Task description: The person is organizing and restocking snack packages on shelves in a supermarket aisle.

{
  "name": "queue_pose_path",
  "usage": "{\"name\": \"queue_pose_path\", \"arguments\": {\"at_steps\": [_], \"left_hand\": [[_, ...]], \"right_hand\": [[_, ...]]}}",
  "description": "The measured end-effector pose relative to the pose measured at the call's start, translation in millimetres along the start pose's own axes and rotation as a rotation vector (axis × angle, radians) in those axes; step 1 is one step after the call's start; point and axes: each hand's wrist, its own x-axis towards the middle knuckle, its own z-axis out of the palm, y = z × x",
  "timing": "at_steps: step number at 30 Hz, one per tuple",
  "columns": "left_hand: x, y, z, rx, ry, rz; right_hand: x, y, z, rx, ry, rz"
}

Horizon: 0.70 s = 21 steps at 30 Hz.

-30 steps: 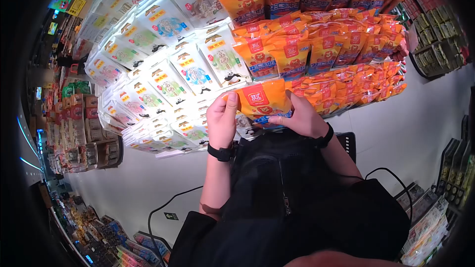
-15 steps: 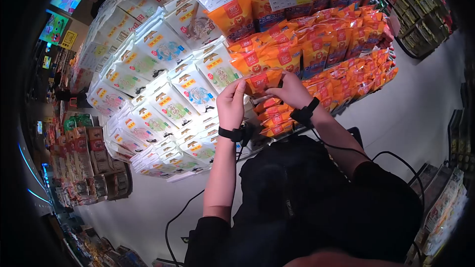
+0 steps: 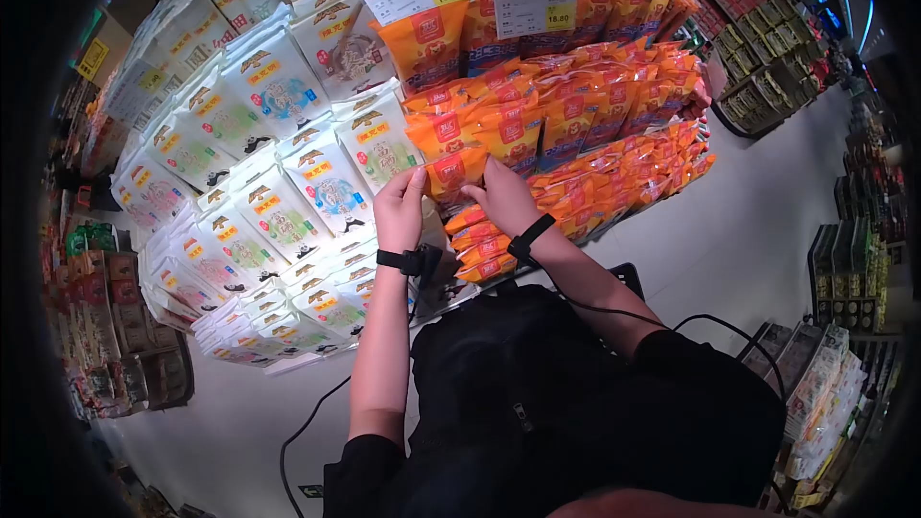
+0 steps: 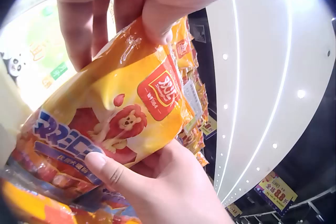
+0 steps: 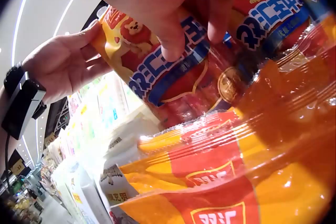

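Both hands hold one orange sausage bag (image 3: 455, 173) in front of the stacked orange bags. Its front, in the left wrist view, bears a red logo and a lion above a picture of sausages. My left hand (image 3: 399, 206) pinches one end of it between thumb and fingers, with the thumb (image 4: 157, 22) on the printed face. At the other side my right hand (image 3: 504, 200) grips it, thumb over the front and fingers behind. In the right wrist view, more orange bags (image 5: 199, 192) lie close below the held one.
White noodle-like packets (image 3: 288, 221) stand in tiers on the left of the display. Orange bags (image 3: 585, 115) fill its right side, under price cards (image 3: 534, 10). Cables (image 3: 715, 326) run from the wrist straps. Another stocked display (image 3: 767, 67) stands at the far right.
The hands have reached away from the body with the bag, toward the display. The bag's face tipped out of the head view and shows less than a second ago. The view has also turned.
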Motion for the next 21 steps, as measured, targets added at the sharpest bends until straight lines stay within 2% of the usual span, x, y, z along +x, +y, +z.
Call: {"name": "queue_pose_path", "arguments": {"at_steps": [2,5,9,10,13,16,21], "left_hand": [[3.8,-15.5,2.7,-0.004,-0.029,-0.051],[9.1,-11.8,0.9,0.054,-0.021,-0.043],[14.9,3.9,2.1,0.104,0.018,0.008],[16.1,4.7,2.0,0.086,0.023,0.015],[15.4,17.2,8.2,0.041,0.104,0.102],[11.3,23.4,11.1,0.128,0.159,0.209],[-5.4,40.5,6.7,0.304,0.236,0.358]], "right_hand": [[-4.7,10.2,6.3,-0.068,-0.022,0.003],[-10.0,1.9,0.1,0.023,0.010,0.087],[-7.0,-14.8,-27.8,0.133,0.233,-0.012],[-4.7,-26.6,-45.0,0.088,0.201,0.076],[13.3,-15.3,-69.1,-0.140,0.339,-0.186],[28.1,3.0,-80.3,-0.207,0.160,-0.159],[39.8,8.9,-88.4,-0.222,0.116,-0.132]]}}
